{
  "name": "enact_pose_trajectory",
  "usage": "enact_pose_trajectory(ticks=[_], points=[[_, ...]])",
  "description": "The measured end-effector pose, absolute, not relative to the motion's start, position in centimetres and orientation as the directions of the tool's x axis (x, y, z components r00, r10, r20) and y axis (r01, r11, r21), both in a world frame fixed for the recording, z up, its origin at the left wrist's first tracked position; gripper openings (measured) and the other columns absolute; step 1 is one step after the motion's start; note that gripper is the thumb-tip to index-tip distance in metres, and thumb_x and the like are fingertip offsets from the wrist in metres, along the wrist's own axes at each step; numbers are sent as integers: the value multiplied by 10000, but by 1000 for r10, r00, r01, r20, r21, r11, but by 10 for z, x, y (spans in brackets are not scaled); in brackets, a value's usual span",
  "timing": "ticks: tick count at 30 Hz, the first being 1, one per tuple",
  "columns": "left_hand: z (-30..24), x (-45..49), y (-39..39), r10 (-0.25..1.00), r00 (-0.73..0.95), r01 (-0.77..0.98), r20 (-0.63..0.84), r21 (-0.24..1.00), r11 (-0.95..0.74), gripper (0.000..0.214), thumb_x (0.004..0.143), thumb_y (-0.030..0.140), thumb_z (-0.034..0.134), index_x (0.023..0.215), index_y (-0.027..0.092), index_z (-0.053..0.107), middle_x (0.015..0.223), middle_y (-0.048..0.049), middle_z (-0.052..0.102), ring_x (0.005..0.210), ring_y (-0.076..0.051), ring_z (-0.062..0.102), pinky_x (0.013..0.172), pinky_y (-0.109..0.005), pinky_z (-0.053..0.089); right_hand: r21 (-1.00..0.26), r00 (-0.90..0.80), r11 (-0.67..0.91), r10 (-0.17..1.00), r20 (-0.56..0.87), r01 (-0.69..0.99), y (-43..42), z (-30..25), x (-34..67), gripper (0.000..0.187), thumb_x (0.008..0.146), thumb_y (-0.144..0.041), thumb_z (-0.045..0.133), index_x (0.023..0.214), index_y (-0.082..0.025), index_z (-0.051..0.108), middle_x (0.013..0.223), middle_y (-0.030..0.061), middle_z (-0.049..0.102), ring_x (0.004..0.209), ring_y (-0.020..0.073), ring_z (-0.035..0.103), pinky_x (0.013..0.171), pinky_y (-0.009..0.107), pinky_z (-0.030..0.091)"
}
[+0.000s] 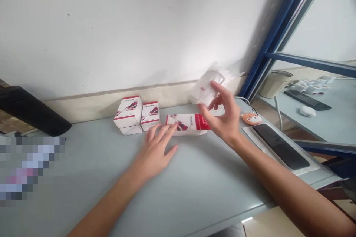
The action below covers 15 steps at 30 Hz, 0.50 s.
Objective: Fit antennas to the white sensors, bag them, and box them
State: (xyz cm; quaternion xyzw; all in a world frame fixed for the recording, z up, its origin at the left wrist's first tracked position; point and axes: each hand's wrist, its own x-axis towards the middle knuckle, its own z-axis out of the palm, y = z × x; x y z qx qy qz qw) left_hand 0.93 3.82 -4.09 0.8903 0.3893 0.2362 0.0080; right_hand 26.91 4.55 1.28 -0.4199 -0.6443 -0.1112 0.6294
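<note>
My right hand (224,116) is raised near the wall, thumb and index finger gripping a white device in a clear plastic bag (204,88). What the device is I cannot make out. Below it, a long white-and-red carton (187,123) lies on the table, its red end flap pointing right. My left hand (158,146) lies with fingers spread at the carton's left end, fingertips on or just beside it. Behind this hand, similar small printed boxes stand against the wall: two stacked (128,113) and another (150,114) to their right.
The grey table (97,170) meets a wall at the back. A black object (33,111) stands at left, near a pixelated patch. On the right are a dog-shaped trinket (251,118), a phone (280,146) on a white sheet, and a blue-framed pane (308,64) with reflections.
</note>
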Motion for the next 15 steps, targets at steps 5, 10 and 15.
enact_pose_trajectory(ticks=[5,10,15], points=[[-38,5,36,634,597,687,492,94,-720,447,982,390,678,1424,326,661,1394,-128,626,1329,-381,510,1115,-588,454,-410,193,632,384,903,658,52,8,271,565,939,-338,728,1473,-311,543,1040,33,699,638,151,530,629,361,530],[-20,6,33,840,382,539,385,646,-541,381,989,428,660,1360,341,674,1474,-66,634,1311,-315,619,1082,-468,516,-381,153,654,379,913,653,52,5,273,591,925,-320,749,1480,-323,547,1155,58,703,652,155,544,631,373,540],[1,5,30,957,291,-74,15,997,7,551,971,585,643,1452,319,596,1416,-74,697,1224,-322,687,871,-356,576,-269,188,723,193,963,636,47,4,269,730,882,-259,800,1542,-363,504,1286,89,654,694,172,558,562,357,497]])
